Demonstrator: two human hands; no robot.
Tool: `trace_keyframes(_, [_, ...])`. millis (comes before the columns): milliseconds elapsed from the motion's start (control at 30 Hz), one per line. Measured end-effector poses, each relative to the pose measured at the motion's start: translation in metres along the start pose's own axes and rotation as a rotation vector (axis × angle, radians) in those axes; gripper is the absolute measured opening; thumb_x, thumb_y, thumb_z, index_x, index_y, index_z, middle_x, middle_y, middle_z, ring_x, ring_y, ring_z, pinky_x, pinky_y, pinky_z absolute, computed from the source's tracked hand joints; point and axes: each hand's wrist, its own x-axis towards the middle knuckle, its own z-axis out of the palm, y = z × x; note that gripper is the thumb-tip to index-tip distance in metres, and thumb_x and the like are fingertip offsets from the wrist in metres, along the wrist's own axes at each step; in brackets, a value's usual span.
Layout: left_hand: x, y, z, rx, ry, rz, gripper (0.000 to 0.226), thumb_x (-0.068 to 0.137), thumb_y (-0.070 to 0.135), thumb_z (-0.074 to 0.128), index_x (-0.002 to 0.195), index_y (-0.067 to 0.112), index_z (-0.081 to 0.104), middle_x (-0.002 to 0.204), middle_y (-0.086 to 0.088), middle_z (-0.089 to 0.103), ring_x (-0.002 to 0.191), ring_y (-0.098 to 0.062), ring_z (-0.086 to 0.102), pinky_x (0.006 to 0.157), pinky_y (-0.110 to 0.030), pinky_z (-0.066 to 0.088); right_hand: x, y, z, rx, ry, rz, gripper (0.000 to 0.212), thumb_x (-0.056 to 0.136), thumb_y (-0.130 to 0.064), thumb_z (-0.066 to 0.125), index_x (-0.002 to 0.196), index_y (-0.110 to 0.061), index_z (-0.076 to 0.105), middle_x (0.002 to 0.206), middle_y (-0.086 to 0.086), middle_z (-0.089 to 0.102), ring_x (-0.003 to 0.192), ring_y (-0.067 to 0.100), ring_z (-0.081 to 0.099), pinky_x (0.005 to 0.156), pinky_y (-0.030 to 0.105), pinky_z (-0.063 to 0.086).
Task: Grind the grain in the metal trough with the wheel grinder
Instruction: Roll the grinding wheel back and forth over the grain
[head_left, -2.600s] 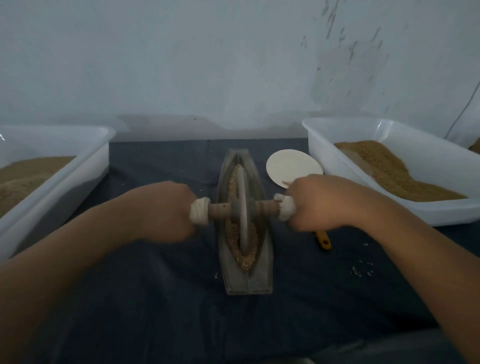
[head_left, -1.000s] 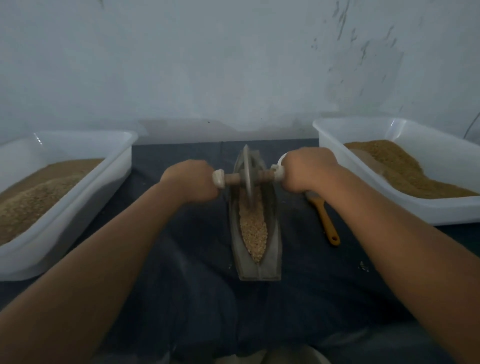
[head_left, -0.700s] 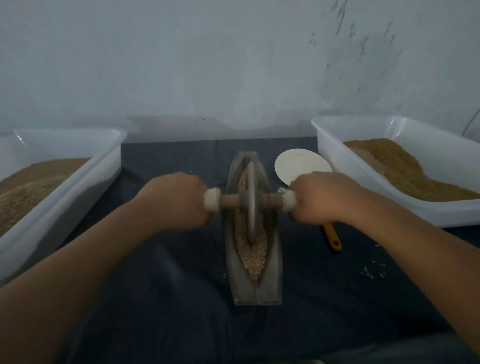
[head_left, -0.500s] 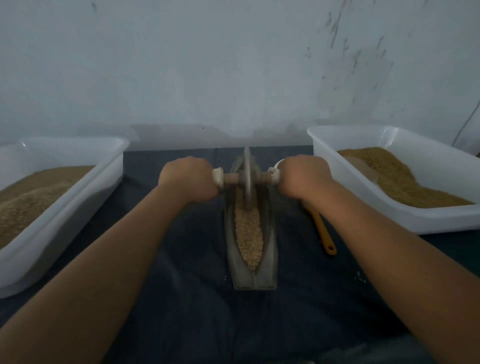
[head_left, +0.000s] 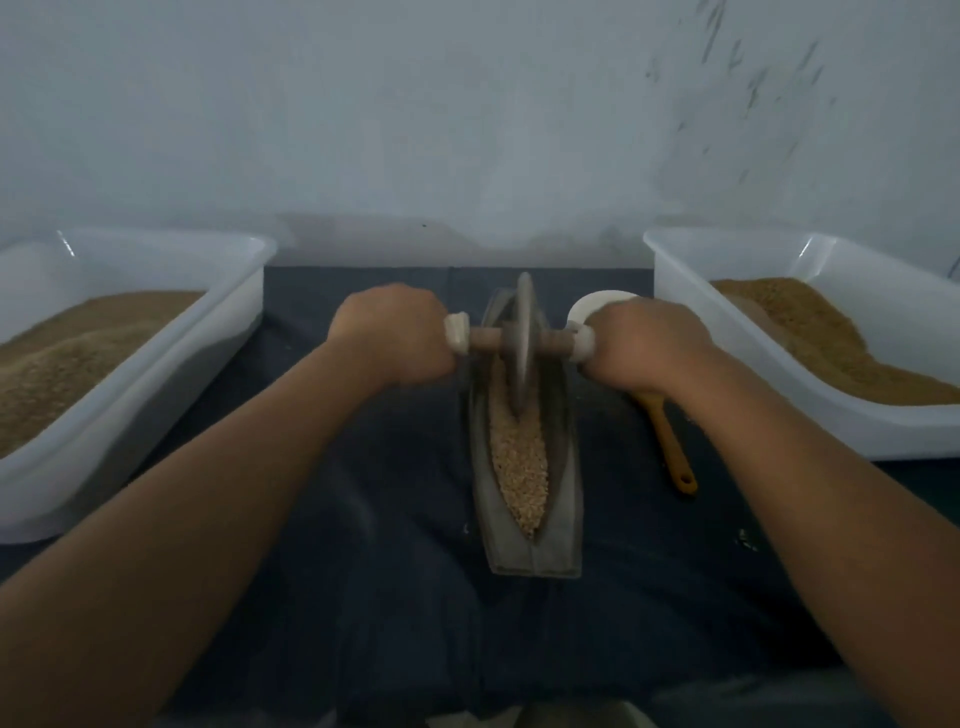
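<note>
We are in the middle of the grinding stroke. The metal trough (head_left: 564, 499) lies lengthwise on the dark-clothed tabletop (head_left: 363, 519), running from 12 to 6 o'clock straight ahead of us. The wheel grinder (head_left: 522, 340) stands upright in it near the 12 o'clock end. Our left hand (head_left: 392, 338) grips the axle at 9 o'clock of the wheel and our right hand (head_left: 644, 345) grips it at 3 o'clock. Our fingers are curled tight round the wrapped axle ends, though the backs of the hands hide the fingertips.

The grain (head_left: 519, 462) fills the trough from under the wheel down to the 6 o'clock tip. It looks coarse and whole there, so we judge that plenty of work remains.

The next move, as we read it, is to draw the wheel back toward 6 o'clock. That calls for even downward pressure from both hands and a level axle, so the disc stays in the groove and throws no grain over the walls.

A left tub (head_left: 156, 374) at 9 o'clock and a right tub (head_left: 727, 358) at 3 o'clock hold brown meal. An orange-handled spoon (head_left: 672, 447) lies just beside the trough, and a white disc (head_left: 592, 306) lies past our right hand.
</note>
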Motion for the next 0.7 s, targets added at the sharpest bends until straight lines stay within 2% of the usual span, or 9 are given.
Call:
trace_keyframes(67, [0.017, -0.002, 0.006, -0.036, -0.041, -0.031, 0.041, 0.077, 0.064, 0.055, 0.073, 0.023, 0.056, 0.077, 0.003, 0.057, 0.071, -0.026, 0.057, 0.068, -0.036, 0.05, 0.021, -0.003, -0.006, -0.085, 0.062, 0.029, 0.019, 0.091, -0.045, 0.06, 0.088, -0.028, 0.067, 0.083, -0.002, 0.066, 0.074, 0.019, 0.062, 0.061, 0.032, 0.043])
trace_keyframes(133, [0.014, -0.002, 0.008, -0.088, -0.079, -0.048, 0.036, 0.08, 0.056, 0.058, 0.074, 0.021, 0.057, 0.082, 0.001, 0.062, 0.074, -0.026, 0.06, 0.069, -0.036, 0.051, 0.024, -0.005, -0.012, -0.147, 0.072, 0.006, 0.022, 0.089, -0.046, 0.062, 0.082, -0.026, 0.062, 0.079, -0.002, 0.061, 0.069, 0.018, 0.058, 0.059, 0.031, 0.041])
trace_keyframes(233, [-0.021, -0.006, 0.008, -0.158, -0.176, 0.007, 0.025, 0.077, 0.046, 0.061, 0.071, 0.022, 0.059, 0.074, 0.005, 0.064, 0.068, -0.019, 0.064, 0.063, -0.033, 0.053, -0.003, -0.003, -0.013, -0.115, -0.037, -0.073, 0.007, 0.087, -0.035, 0.066, 0.085, -0.028, 0.067, 0.079, -0.004, 0.064, 0.071, 0.015, 0.061, 0.06, 0.031, 0.046])
trace_keyframes(333, [-0.061, -0.012, -0.001, -0.06, -0.077, 0.154, 0.023, 0.069, 0.051, 0.054, 0.067, 0.028, 0.059, 0.061, 0.01, 0.059, 0.056, -0.009, 0.058, 0.049, -0.027, 0.045, -0.058, 0.016, 0.0, 0.079, -0.187, -0.108, 0.009, 0.082, -0.043, 0.068, 0.079, -0.035, 0.064, 0.072, -0.01, 0.066, 0.064, 0.002, 0.062, 0.052, 0.025, 0.041])
trace_keyframes(400, [-0.067, -0.011, -0.007, 0.014, -0.03, 0.216, 0.025, 0.069, 0.053, 0.052, 0.065, 0.029, 0.057, 0.057, 0.01, 0.056, 0.052, -0.007, 0.054, 0.047, -0.024, 0.036, -0.082, 0.026, 0.011, 0.168, -0.221, -0.095, 0.014, 0.076, -0.05, 0.065, 0.079, -0.037, 0.061, 0.071, -0.012, 0.066, 0.063, 0.002, 0.063, 0.054, 0.026, 0.045])
trace_keyframes(500, [-0.046, -0.001, -0.011, 0.07, -0.035, 0.169, 0.027, 0.071, 0.054, 0.053, 0.066, 0.027, 0.056, 0.063, 0.008, 0.057, 0.057, -0.013, 0.055, 0.051, -0.027, 0.038, -0.068, 0.026, 0.028, 0.117, -0.093, -0.056, 0.021, 0.08, -0.057, 0.057, 0.08, -0.036, 0.061, 0.075, -0.009, 0.065, 0.068, 0.007, 0.062, 0.06, 0.032, 0.051])
trace_keyframes(567, [-0.02, 0.0, -0.01, 0.046, -0.047, 0.088, 0.03, 0.076, 0.054, 0.057, 0.067, 0.025, 0.056, 0.068, 0.008, 0.059, 0.06, -0.016, 0.055, 0.056, -0.029, 0.042, -0.035, 0.019, 0.032, 0.035, 0.072, -0.003, 0.022, 0.085, -0.053, 0.055, 0.079, -0.033, 0.061, 0.075, -0.008, 0.063, 0.066, 0.011, 0.058, 0.055, 0.031, 0.042])
trace_keyframes(633, [0.0, -0.001, -0.004, -0.001, -0.082, 0.012, 0.033, 0.081, 0.054, 0.058, 0.07, 0.023, 0.057, 0.074, 0.005, 0.059, 0.066, -0.02, 0.058, 0.062, -0.033, 0.048, 0.0, 0.013, 0.029, -0.051, 0.204, 0.043, 0.013, 0.084, -0.041, 0.06, 0.075, -0.031, 0.061, 0.071, -0.007, 0.062, 0.062, 0.013, 0.054, 0.052, 0.028, 0.034])
trace_keyframes(700, [0.007, -0.001, 0.002, -0.047, -0.094, -0.028, 0.035, 0.082, 0.055, 0.057, 0.073, 0.021, 0.058, 0.077, 0.002, 0.059, 0.071, -0.025, 0.06, 0.066, -0.035, 0.05, 0.022, 0.011, 0.02, -0.084, 0.216, 0.04, 0.006, 0.083, -0.037, 0.063, 0.078, -0.033, 0.064, 0.072, -0.007, 0.063, 0.064, 0.016, 0.057, 0.057, 0.031, 0.046])
